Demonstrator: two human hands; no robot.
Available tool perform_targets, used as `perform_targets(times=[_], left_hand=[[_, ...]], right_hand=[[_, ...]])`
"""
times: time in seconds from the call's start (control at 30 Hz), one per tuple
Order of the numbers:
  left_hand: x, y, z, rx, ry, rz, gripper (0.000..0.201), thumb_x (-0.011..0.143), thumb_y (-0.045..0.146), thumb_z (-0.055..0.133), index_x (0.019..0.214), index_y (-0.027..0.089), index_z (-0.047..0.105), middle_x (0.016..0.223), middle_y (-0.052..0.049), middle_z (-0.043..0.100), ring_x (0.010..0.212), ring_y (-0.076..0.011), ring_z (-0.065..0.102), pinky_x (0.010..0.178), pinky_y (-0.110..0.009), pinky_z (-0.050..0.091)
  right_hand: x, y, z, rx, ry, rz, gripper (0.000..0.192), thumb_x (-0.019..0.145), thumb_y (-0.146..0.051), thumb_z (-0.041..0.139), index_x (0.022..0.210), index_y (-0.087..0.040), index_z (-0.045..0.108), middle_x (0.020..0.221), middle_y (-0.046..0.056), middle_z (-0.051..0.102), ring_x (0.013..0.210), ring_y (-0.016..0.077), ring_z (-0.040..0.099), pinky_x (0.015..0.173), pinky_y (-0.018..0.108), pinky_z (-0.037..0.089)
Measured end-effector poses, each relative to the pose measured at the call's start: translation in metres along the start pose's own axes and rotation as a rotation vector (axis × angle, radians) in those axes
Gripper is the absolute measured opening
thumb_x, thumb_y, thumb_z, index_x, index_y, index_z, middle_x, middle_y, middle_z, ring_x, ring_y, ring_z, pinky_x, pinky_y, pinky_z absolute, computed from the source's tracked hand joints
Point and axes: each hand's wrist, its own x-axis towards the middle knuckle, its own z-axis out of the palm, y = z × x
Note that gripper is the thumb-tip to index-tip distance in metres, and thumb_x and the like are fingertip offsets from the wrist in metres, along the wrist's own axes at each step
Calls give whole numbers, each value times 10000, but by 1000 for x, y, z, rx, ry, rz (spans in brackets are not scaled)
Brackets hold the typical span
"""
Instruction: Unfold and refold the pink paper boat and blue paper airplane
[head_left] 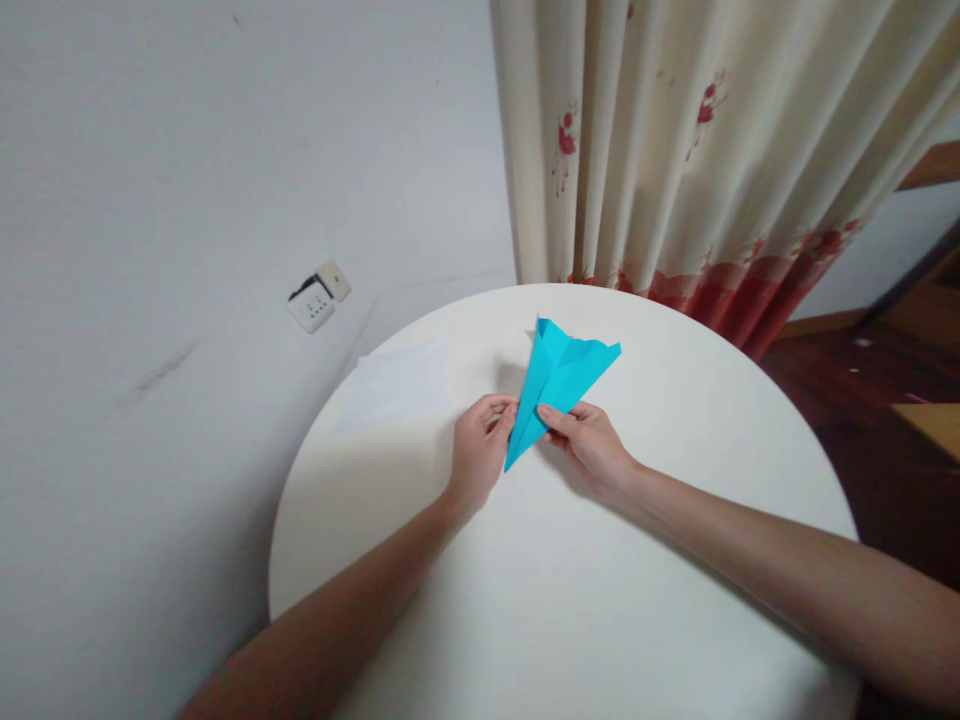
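A bright blue folded paper (568,371), shaped like a paper plane with a sharp point, is held up over the round white table (675,600). Its narrow tip points down toward me, and the wide, uneven end faces away. My left hand (484,440) pinches the paper's left edge near the tip between thumb and fingers. On the other side, my right hand (589,440) grips it with the thumb on top and the fingers underneath, partly hidden by the paper.
White paper sheets (394,385) lie at the table's left edge, by the wall. A socket (311,305) is fixed on that wall. Behind the table hangs a cream curtain (637,150) with red flowers. Dark floor shows at the right.
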Motion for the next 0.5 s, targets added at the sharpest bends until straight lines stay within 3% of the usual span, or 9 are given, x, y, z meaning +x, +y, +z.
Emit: perform_targets(times=[0.1,0.17,0.23,0.3,0.37,0.5], left_hand=[[-3,-1,-4,251,-60,245,291,968,398,535,966,193,742,1088,-110,691,1054,-226,652,887,-334,547],[-10,-1,-2,356,-123,333,345,1013,379,456,1192,208,697,1226,-125,638,1184,-233,598,1003,-366,507],[-18,-1,1,450,-147,378,483,1013,369,470,1478,241,461,1388,-138,532,1281,-241,533,1056,-391,478],[-24,1,3,554,-131,438,656,992,337,528,1581,288,244,1517,-141,386,1341,-257,473,1063,-408,473],[-25,4,4,643,-130,518,638,989,283,536,1570,324,276,1534,-120,354,1331,-258,469,1060,-411,473],[-19,8,1,676,-148,555,526,982,261,551,1495,306,445,1428,-88,512,1285,-250,505,1099,-417,431]], right_hand=[[2,2,-4,-20,54,-17,325,588,-429,906,741,-189,748,820,42,753,706,167,613,731,348,495],[2,3,-6,-25,99,-29,325,572,-416,912,740,-192,748,834,47,757,729,179,632,754,359,502],[2,2,-6,-23,126,-36,315,571,-406,909,733,-191,745,835,53,759,734,188,641,765,371,509],[1,1,-5,-12,131,-39,301,588,-396,900,742,-187,748,840,58,762,743,197,649,772,379,513],[0,-1,-2,1,129,-38,298,605,-392,893,766,-183,754,858,61,766,757,198,656,775,374,512],[-3,-3,0,-7,103,-45,322,618,-410,885,819,-187,767,914,63,772,778,193,657,762,355,505]])
